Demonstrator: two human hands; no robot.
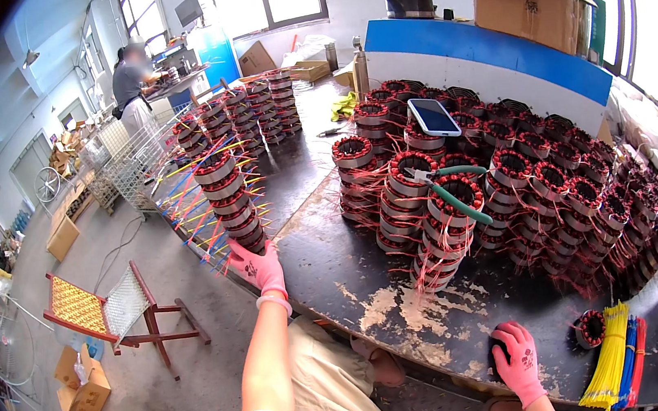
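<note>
My left hand point(257, 268), in a pink glove, grips the base of a tall stack of wound motor stators point(227, 192) at the table's left edge. Red, yellow and blue wire ends stick out from that stack. Low on the right, my right hand point(519, 359), also pink-gloved, rests at the table's near edge with its fingers curled together. Something dark shows beside those fingers; its kind is unclear. A single stator point(590, 329) lies to its right, next to bundles of yellow point(608, 356), blue and red sleeving or wires. Green-handled pliers point(459, 194) lie on top of stacked stators.
Many stator stacks point(538, 171) fill the table's right side, a phone point(434, 117) lying on them. More stacks point(252, 116) stand at the far left. Beyond are a wire cart point(121, 153) and a person point(132, 86). A folding stool point(124, 306) stands left on the floor.
</note>
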